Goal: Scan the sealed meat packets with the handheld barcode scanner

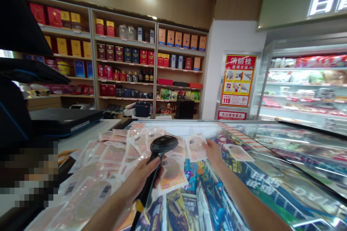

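My left hand (143, 173) is wrapped around the handle of a black barcode scanner (164, 143), its head pointing to the right. To the right, my right hand (213, 151) pinches the edge of a flat clear packet (195, 148) with a small barcode label. Below the scanner head lies another flat packet (173, 173) with orange print and a round pale content. Many similar packets (111, 151) overlap in a spread pile left of and behind my left hand. One single packet (238, 152) lies apart, right of my right hand.
The packets lie on a glass-topped freezer (187, 130) with colourful bags beneath. A black checkout machine (65, 119) stands on the white counter at left. Shelves of boxed bottles (124, 56) line the back wall, and a lit refrigerated display (306, 83) is at right.
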Available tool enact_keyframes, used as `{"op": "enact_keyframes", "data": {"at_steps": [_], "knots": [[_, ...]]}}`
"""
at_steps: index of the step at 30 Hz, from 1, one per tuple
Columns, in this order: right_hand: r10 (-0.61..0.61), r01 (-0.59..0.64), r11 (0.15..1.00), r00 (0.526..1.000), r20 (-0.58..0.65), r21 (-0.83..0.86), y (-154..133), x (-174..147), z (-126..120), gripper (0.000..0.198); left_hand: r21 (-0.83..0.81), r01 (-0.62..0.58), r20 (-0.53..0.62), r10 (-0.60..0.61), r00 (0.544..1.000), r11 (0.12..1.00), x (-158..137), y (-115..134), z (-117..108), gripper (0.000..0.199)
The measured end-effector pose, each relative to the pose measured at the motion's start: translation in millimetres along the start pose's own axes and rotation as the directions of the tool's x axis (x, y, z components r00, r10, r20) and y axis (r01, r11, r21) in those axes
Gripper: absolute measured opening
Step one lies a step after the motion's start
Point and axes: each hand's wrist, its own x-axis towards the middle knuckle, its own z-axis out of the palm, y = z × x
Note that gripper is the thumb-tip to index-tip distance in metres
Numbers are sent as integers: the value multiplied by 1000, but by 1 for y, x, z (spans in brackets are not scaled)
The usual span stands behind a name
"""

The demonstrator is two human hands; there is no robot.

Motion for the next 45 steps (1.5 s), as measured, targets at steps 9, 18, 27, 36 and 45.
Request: {"op": "enact_keyframes", "data": {"at_steps": [9,18,27,36,45], "knots": [[93,-43,961,980,-175,273,10,11,-12,30,-4,-76,58,76,995,997,17,2,6,34],[170,-61,895,962,-212,442,9,11,-17,30,107,-88,242,60,968,990,2,2,8,31],[168,-73,884,971,-168,462,13,11,-18,27,171,-101,269,52,962,980,-1,1,10,29],[145,-65,947,961,-236,315,34,25,-22,34,114,-45,171,25,985,992,2,2,7,33],[86,-169,959,939,-332,-229,52,45,-76,33,97,-34,95,24,995,995,4,4,3,33]]}}
